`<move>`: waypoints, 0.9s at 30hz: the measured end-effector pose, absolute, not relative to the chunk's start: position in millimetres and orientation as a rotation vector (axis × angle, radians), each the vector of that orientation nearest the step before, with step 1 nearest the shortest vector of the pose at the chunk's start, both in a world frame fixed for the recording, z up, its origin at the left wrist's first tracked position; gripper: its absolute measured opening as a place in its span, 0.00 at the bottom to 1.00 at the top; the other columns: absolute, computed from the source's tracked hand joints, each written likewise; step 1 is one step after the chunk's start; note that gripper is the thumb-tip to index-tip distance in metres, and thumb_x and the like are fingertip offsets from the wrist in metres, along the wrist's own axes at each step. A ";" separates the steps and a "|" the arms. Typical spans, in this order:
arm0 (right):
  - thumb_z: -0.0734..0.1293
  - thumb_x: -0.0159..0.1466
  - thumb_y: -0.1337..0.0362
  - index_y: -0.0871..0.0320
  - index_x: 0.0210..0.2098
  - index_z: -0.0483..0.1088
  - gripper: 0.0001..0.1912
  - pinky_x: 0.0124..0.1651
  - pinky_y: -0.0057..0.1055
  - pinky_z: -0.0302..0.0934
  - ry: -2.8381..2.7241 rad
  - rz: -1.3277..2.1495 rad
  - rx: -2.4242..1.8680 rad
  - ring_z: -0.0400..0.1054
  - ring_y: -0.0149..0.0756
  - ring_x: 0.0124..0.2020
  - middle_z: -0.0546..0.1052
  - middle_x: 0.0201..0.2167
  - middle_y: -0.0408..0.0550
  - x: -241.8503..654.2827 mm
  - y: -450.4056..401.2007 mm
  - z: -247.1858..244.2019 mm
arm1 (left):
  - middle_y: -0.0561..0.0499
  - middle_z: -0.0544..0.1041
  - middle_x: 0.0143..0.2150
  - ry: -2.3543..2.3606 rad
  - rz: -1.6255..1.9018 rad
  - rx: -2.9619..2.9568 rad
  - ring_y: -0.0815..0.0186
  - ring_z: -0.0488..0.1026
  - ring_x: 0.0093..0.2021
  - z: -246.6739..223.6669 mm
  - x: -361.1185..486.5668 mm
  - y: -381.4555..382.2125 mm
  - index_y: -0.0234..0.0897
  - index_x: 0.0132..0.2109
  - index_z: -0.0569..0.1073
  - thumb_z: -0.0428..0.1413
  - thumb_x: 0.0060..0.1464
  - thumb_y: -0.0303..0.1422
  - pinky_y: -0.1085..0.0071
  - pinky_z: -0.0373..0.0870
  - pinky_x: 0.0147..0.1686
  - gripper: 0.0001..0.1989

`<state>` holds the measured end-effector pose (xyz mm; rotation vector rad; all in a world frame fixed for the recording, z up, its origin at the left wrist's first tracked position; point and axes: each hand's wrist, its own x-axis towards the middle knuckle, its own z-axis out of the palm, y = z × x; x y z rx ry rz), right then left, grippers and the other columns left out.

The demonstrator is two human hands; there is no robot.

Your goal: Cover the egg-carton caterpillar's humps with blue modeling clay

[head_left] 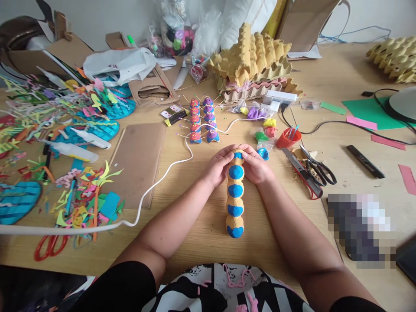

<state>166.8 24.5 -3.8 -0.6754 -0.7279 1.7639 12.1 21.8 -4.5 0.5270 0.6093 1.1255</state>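
Note:
A yellow egg-carton strip (235,199) with blue patches on its bumps points from the table's middle toward my body. My left hand (220,164) grips its far end from the left, and my right hand (256,164) grips the same end from the right. Beyond my hands stand two decorated strips, one red and blue (195,121), one purple and blue (209,119), with thin sticks poking out. Just past my right hand lies a small bag of blue clay (263,153), near a red cup (288,138).
On the right lie a box cutter (303,173), black scissors (320,167) and a black box (365,161). A white cable (146,190) crosses the table. Cardboard (136,164), paper scraps (108,203) and red scissors (50,248) are on the left. Egg trays (256,52) stand at the back.

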 end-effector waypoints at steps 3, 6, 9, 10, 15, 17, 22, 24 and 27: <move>0.89 0.50 0.53 0.50 0.40 0.77 0.26 0.40 0.28 0.74 -0.724 1.760 -0.676 0.76 0.30 0.33 0.83 0.34 0.37 167.2 24.7 -3.7 | 0.53 0.89 0.44 0.591 1.120 0.541 0.68 0.84 0.41 -3.1 12.9 21.4 0.40 0.48 0.85 0.82 0.41 0.41 0.70 0.75 0.46 0.28; 0.88 0.52 0.53 0.50 0.40 0.76 0.25 0.39 0.27 0.74 -0.749 1.760 -0.660 0.75 0.29 0.32 0.82 0.33 0.36 167.7 25.1 -3.4 | 0.52 0.89 0.45 0.587 1.117 0.555 0.67 0.84 0.42 -2.0 13.7 21.2 0.40 0.47 0.85 0.82 0.42 0.40 0.68 0.75 0.49 0.26; 0.88 0.53 0.52 0.50 0.40 0.74 0.25 0.39 0.28 0.73 -0.772 1.750 -0.663 0.74 0.30 0.32 0.80 0.32 0.36 167.6 25.6 -3.5 | 0.52 0.89 0.45 0.596 1.111 0.565 0.66 0.84 0.43 -2.1 14.1 21.6 0.40 0.47 0.84 0.81 0.44 0.38 0.67 0.75 0.52 0.24; 0.88 0.52 0.51 0.50 0.40 0.74 0.25 0.39 0.29 0.73 -0.773 1.746 -0.670 0.74 0.30 0.32 0.80 0.32 0.36 167.3 25.7 -3.7 | 0.51 0.89 0.45 0.597 1.110 0.564 0.66 0.84 0.43 -2.5 14.1 21.8 0.40 0.47 0.84 0.81 0.44 0.38 0.67 0.75 0.52 0.24; 0.87 0.52 0.47 0.49 0.43 0.76 0.27 0.41 0.31 0.74 -0.734 1.742 -0.674 0.76 0.34 0.35 0.82 0.35 0.38 165.5 24.4 -3.1 | 0.52 0.89 0.45 0.578 1.121 0.523 0.66 0.84 0.42 -6.1 12.0 22.7 0.41 0.48 0.85 0.81 0.43 0.40 0.69 0.75 0.46 0.25; 0.87 0.53 0.47 0.48 0.46 0.77 0.29 0.43 0.33 0.75 -0.730 1.755 -0.663 0.77 0.35 0.36 0.83 0.36 0.38 165.4 23.5 -2.1 | 0.53 0.89 0.44 0.578 1.135 0.514 0.67 0.84 0.41 -7.3 10.6 22.5 0.42 0.49 0.84 0.81 0.45 0.41 0.70 0.75 0.44 0.25; 0.88 0.52 0.56 0.46 0.48 0.76 0.29 0.42 0.31 0.74 -0.766 1.759 -0.656 0.78 0.33 0.35 0.84 0.36 0.36 167.4 24.3 -3.3 | 0.53 0.88 0.45 0.634 1.145 0.512 0.67 0.85 0.41 -7.6 8.4 20.8 0.43 0.56 0.82 0.75 0.54 0.39 0.68 0.77 0.48 0.23; 0.88 0.51 0.56 0.47 0.47 0.77 0.29 0.41 0.30 0.74 -0.778 1.753 -0.657 0.78 0.33 0.35 0.83 0.35 0.36 168.2 25.3 -5.2 | 0.52 0.88 0.45 0.635 1.139 0.522 0.66 0.85 0.43 -6.9 8.4 20.4 0.43 0.57 0.83 0.76 0.54 0.39 0.68 0.77 0.49 0.25; 0.89 0.51 0.56 0.47 0.46 0.77 0.28 0.39 0.28 0.74 -0.789 1.741 -0.664 0.77 0.31 0.33 0.83 0.34 0.35 168.4 25.9 -7.0 | 0.52 0.89 0.45 0.628 1.133 0.541 0.65 0.86 0.44 -6.1 8.6 20.6 0.43 0.53 0.84 0.77 0.52 0.39 0.69 0.77 0.48 0.23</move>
